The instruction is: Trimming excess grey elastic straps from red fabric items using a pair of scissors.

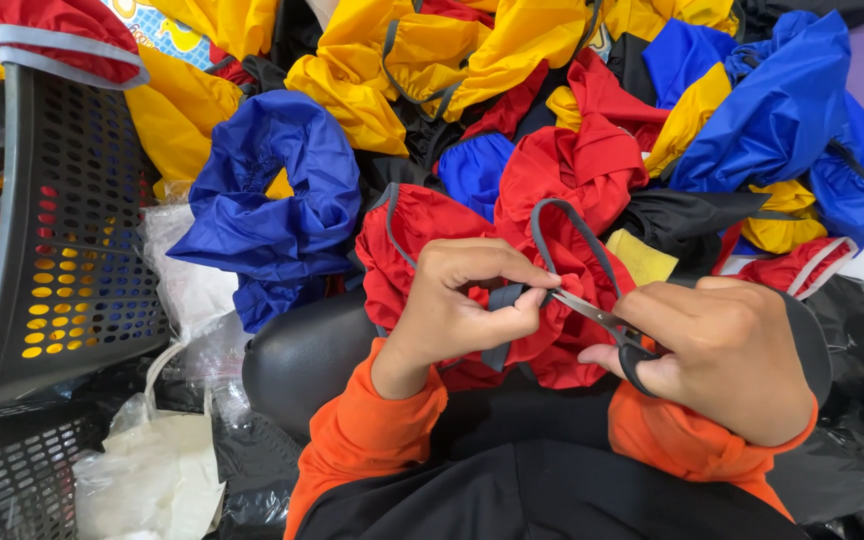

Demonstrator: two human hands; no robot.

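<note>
Perforated grey plastic basket (62, 250) crowding left edge; little free room. Left hand (462, 305) pinching grey elastic strap (504, 298) of red nylon garment (552, 250) at centre lap. Right hand (727, 355) closed through handles of one pair of steel scissors (602, 318), blades at strap. Two hands counted.

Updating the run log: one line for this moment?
left hand: pinches grey strap | right hand: scissors at strap | red garment beneath
</note>
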